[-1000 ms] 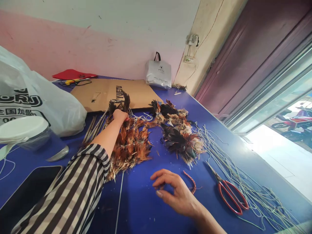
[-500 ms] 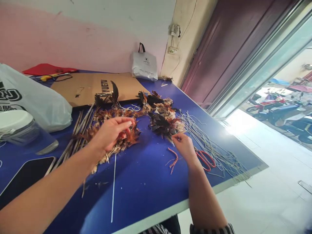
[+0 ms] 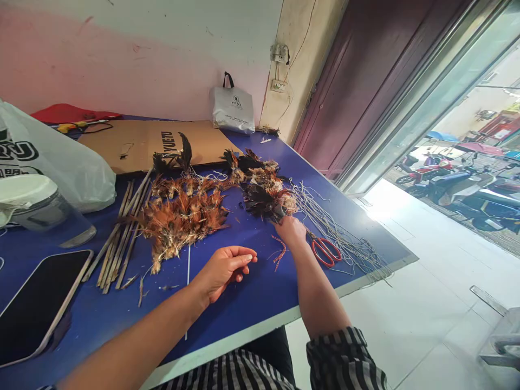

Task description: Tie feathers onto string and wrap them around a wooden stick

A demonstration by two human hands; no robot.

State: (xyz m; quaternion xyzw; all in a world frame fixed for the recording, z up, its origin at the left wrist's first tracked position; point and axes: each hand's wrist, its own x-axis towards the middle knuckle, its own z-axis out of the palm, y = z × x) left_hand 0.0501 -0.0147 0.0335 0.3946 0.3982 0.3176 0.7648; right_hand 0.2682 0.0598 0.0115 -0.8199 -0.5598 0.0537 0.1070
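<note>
My left hand (image 3: 229,271) hovers over the blue tabletop near its front edge, thumb and index finger pinched and the others curled. Anything between those fingertips is too small to make out. My right hand (image 3: 291,229) reaches into the dark feathers (image 3: 262,201), its fingertips closed on them and partly hidden. Left of this pile, brown-orange feather tufts (image 3: 189,214) lie in rows. A red-and-white twisted cord (image 3: 279,253) lies below my right hand. Beside my right wrist are red-handled scissors (image 3: 326,252), next to a spread of long pale strings (image 3: 345,235).
Thin sticks (image 3: 119,244) lie left of the tufts, near a phone (image 3: 43,303) and a lidded clear jar (image 3: 44,208). Behind are a white plastic bag (image 3: 60,162), flattened cardboard (image 3: 134,143) and a silver bag (image 3: 233,111). The table's edge (image 3: 374,273) runs along the right.
My left hand has come away from the brown feather tufts, toward me and to the right. My right hand has moved further in at the dark feathers. The view has shifted slightly.
</note>
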